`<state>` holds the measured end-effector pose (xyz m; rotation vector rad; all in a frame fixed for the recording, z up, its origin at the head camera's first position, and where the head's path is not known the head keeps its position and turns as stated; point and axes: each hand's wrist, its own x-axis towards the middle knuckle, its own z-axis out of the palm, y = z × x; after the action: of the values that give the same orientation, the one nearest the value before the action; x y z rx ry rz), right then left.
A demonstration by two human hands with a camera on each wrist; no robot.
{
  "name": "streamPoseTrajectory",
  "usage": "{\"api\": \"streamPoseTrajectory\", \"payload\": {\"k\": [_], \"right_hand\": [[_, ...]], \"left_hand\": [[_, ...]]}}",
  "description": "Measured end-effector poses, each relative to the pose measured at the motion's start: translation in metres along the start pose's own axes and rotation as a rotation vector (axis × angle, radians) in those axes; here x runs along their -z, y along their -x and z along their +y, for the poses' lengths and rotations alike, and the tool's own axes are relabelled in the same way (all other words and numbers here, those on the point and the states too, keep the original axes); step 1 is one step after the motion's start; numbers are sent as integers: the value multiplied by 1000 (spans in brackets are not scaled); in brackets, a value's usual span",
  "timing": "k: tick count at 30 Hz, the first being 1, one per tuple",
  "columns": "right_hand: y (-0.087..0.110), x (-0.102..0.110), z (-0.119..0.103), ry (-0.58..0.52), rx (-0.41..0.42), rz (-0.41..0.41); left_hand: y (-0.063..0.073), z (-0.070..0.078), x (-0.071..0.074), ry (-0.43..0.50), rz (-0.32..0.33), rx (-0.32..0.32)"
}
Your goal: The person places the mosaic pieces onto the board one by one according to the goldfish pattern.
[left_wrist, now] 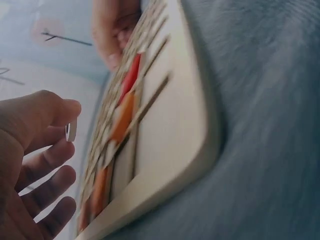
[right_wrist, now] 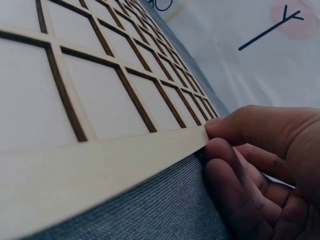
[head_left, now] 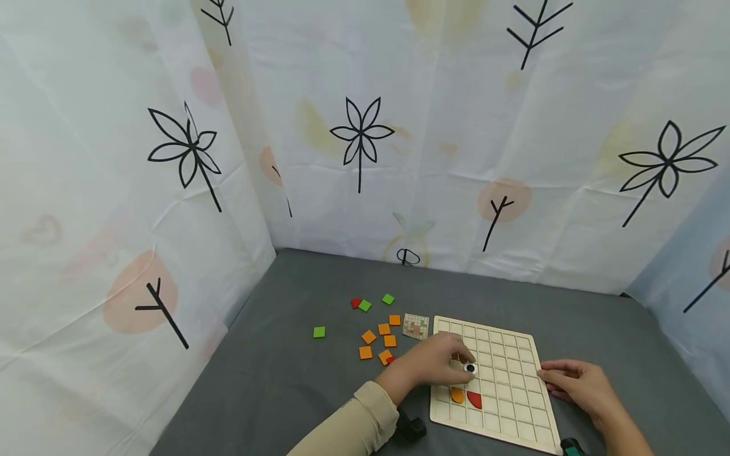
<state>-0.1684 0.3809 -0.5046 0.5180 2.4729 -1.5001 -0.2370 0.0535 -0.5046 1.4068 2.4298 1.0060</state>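
A wooden grid board (head_left: 516,380) lies on the grey cloth. Over its left part, my left hand (head_left: 436,362) pinches a small white piece with a black dot (head_left: 470,368) between thumb and forefinger. The left wrist view shows that thin piece (left_wrist: 72,130) edge-on, raised off the board. Near the left hand, an orange round piece (head_left: 457,396) and a red quarter-round piece (head_left: 474,399) sit in neighbouring cells. More orange pieces (left_wrist: 100,190) lie in the board, partly hidden by the left hand in the head view. My right hand (head_left: 584,386) grips the board's right edge between thumb and fingers.
Left of the board lie several orange squares (head_left: 365,353), a few green squares (head_left: 319,332) and a red piece (head_left: 356,303). A small patterned card (head_left: 416,325) lies at the board's far left corner. A black object (head_left: 412,428) lies by the left cuff. Printed curtains (head_left: 456,158) enclose the table.
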Motion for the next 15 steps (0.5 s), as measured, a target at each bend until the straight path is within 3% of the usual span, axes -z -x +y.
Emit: {"api": "streamPoseTrajectory", "payload": {"k": [7,15], "right_hand": [[-1,-1,1,5,-1,0],[-1,-1,3,9,8,2]], "left_hand": [[-10,0,-15,-180,3,-20],[-12,-1,-20,-228,26,13]]}}
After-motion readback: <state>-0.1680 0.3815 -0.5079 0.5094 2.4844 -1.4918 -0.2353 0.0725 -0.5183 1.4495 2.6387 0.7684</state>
